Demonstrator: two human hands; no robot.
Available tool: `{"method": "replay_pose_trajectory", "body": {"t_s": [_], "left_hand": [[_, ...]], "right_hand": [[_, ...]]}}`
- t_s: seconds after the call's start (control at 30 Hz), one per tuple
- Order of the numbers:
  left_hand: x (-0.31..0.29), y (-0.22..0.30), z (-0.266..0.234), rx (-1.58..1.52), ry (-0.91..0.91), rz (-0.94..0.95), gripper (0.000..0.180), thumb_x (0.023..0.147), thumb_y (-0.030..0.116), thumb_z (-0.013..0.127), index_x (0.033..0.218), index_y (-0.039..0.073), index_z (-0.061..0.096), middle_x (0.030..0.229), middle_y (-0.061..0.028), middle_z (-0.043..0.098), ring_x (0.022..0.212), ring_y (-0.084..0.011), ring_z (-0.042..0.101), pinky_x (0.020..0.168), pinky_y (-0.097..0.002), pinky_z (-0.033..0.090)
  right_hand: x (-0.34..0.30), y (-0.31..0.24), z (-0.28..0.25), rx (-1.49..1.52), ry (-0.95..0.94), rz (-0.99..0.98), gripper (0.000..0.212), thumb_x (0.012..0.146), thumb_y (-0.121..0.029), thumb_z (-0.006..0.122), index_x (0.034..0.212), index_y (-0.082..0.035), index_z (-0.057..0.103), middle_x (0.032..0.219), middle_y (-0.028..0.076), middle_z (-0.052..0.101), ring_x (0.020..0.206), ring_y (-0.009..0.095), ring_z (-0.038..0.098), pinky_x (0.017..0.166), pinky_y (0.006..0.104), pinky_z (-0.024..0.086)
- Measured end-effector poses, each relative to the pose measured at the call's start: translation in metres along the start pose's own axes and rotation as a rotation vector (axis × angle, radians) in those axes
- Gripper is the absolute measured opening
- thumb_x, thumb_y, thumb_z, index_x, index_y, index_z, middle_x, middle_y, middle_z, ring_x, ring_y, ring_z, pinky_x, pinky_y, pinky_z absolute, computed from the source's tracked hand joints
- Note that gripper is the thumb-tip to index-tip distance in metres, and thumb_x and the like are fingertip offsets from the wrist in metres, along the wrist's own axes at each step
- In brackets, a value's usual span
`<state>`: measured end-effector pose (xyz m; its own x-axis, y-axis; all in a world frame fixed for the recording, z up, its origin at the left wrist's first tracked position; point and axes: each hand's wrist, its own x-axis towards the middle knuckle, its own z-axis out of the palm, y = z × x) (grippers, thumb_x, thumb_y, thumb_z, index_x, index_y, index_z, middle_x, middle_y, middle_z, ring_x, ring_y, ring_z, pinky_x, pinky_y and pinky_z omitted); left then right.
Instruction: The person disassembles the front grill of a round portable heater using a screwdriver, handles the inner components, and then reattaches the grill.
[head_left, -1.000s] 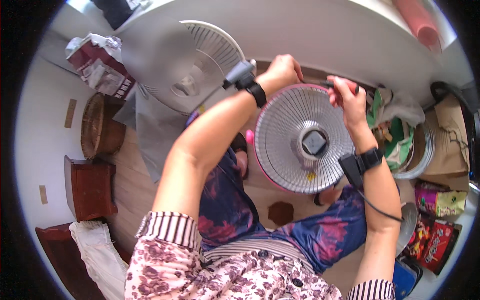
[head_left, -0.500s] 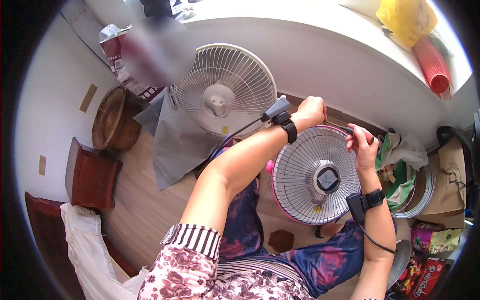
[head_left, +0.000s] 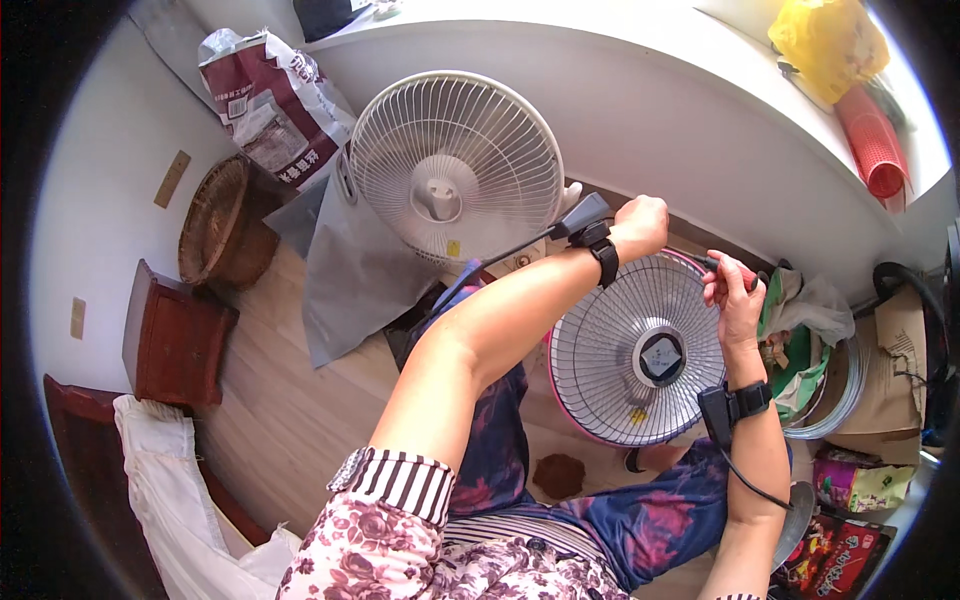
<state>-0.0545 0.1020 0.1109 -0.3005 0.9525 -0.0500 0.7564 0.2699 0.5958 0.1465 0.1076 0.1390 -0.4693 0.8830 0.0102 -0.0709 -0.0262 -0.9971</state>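
Between my legs stands a round fan-shaped appliance with a pink rim, a wire grille and a dark centre badge. My left hand is closed at its far rim; the fingers face away, so what they grip is hidden. My right hand is closed around the red handle of a screwdriver at the far right of the rim. Its dark shaft points left along the rim toward my left hand. Both wrists carry black straps with cabled boxes.
A larger white fan stands ahead to the left, beside grey sheeting. A wicker basket, a printed bag and a dark red wooden stool-like piece are at left. Bags, coiled wire and cardboard crowd the right.
My left hand has shifted slightly right along the far rim, and my right hand with the screwdriver has moved a little right too. The whole view has shifted slightly.
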Motion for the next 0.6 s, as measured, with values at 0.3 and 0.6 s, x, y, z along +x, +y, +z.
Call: {"method": "replay_pose_trajectory", "body": {"t_s": [0.3, 0.6], "left_hand": [[-0.003, 0.012, -0.012, 0.022, -0.037, -0.008, 0.014, 0.073, 0.005, 0.063, 0.086, 0.001, 0.069, 0.087, -0.0195, 0.067, 0.086, -0.0316, 0.066, 0.072, -0.0371, 0.054], [-0.004, 0.015, -0.017, 0.04, -0.079, -0.081, 0.017, 0.074, 0.004, 0.063, 0.09, 0.002, 0.069, 0.092, -0.0191, 0.067, 0.091, -0.0303, 0.066, 0.075, -0.0361, 0.054]], "right_hand": [[0.003, 0.003, -0.001, 0.035, 0.031, -0.012, 0.028, 0.091, -0.022, 0.055, 0.101, 0.002, 0.064, 0.067, 0.006, 0.062, 0.05, 0.009, 0.055, 0.043, 0.0213, 0.039], [0.0, 0.0, 0.002, 0.026, 0.03, -0.017, 0.029, 0.091, -0.023, 0.056, 0.101, 0.002, 0.065, 0.067, 0.005, 0.062, 0.05, 0.009, 0.055, 0.044, 0.0208, 0.039]]}}
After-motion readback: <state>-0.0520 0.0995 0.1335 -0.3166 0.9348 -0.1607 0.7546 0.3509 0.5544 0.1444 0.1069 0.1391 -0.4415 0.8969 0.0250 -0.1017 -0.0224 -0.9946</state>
